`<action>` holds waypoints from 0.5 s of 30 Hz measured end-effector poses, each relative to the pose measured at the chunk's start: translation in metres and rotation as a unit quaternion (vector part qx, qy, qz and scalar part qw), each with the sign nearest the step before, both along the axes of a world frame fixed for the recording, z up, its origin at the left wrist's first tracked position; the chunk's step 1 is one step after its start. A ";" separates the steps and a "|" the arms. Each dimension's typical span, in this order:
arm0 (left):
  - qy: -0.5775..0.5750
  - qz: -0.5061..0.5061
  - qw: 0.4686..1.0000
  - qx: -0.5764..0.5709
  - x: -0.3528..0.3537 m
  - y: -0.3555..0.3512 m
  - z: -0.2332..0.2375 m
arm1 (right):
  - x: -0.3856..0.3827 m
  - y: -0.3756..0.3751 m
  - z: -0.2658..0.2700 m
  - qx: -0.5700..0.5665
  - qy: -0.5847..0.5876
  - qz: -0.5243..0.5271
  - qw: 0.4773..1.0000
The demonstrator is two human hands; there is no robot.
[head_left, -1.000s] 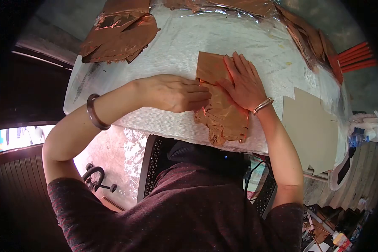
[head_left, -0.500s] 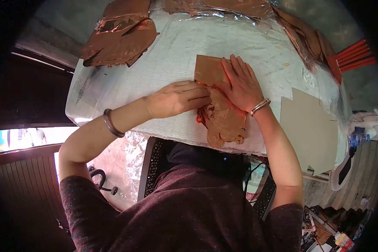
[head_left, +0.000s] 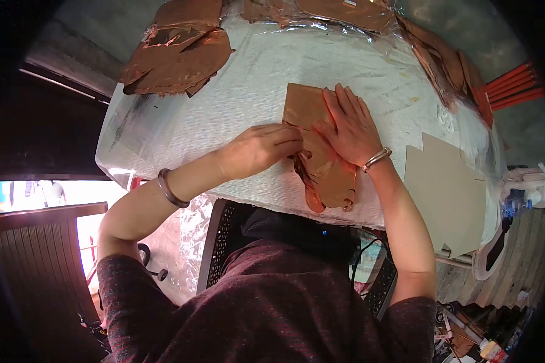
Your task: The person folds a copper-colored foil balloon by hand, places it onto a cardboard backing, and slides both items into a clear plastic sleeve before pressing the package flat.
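Hands (head_left: 352, 134) pinch and press down plain coppery foil (head_left: 336, 183).

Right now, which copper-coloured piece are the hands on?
The central copper-coloured piece: right hand flat on it, left hand at its left edge. The other copper-coloured pieces lie farther out, untouched.

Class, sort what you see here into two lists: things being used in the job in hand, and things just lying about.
In use:
- left hand, at the sheet's left edge
- right hand, flat on the sheet
- copper-coloured sheet
- white-covered table, under the sheet

Apparently lying about:
- beige card
- copper-coloured pile, perhaps related
- orange rods
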State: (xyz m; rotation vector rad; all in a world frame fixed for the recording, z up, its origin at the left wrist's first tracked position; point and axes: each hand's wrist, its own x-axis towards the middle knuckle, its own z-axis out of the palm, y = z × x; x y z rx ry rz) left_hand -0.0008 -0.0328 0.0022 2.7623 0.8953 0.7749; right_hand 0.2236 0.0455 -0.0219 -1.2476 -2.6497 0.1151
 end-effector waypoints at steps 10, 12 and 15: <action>-0.030 0.036 0.999 -0.010 0.002 0.003 0.000 | -0.001 -0.001 0.001 -0.005 -0.001 -0.002 1.000; -0.029 0.040 0.999 -0.019 0.002 0.003 -0.001 | 0.000 -0.001 0.001 -0.007 0.000 -0.003 1.000; -0.047 0.053 0.997 -0.043 0.004 0.002 -0.001 | -0.001 0.000 0.001 -0.015 0.002 -0.002 1.000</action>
